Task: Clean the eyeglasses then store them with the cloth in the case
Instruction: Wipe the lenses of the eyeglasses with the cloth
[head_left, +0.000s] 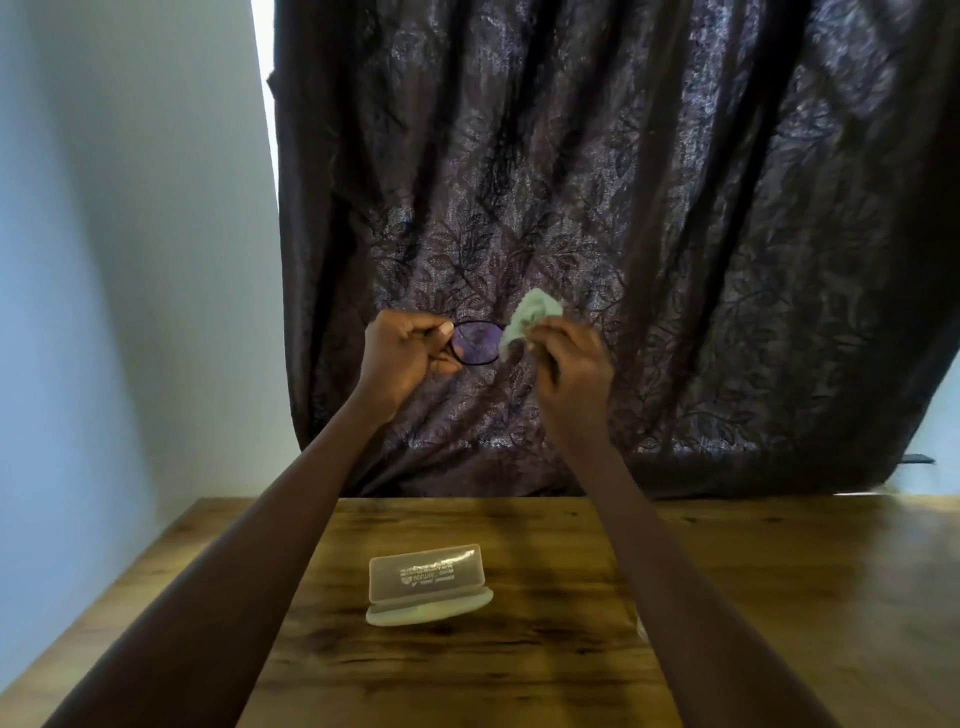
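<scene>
Two bare forearms (234, 571) reach up from the bottom edge, both cut off there before the elbows. They hold one pair of eyeglasses (475, 343) in the air between the grips, well above the surface (753, 571).

The left grip (402, 358) is closed on the dark, thin frame, pinching it with thumb and fingers at the outer edge of the one lens that shows. That lens looks purple against the cloth hanging behind it. The second lens is hidden behind the single pale green cloth (530, 317), which is bunched in the closed right grip (571, 364). The cloth's loose end sticks out above that grip and touches the frame at the bridge side. The temples cannot be made out.

Below the two grips and nearer the camera, one translucent case (428, 584) rests open on the brown wooden surface. Its lid stands upright, and the white print on it is too small to read.

Just beside the right forearm, a pale sliver (642, 627) lies on the surface, too covered to identify.

Behind both grips hangs one dark, leaf-patterned curtain (649, 182). To the left of the left grip is a pale blue wall (130, 208).
</scene>
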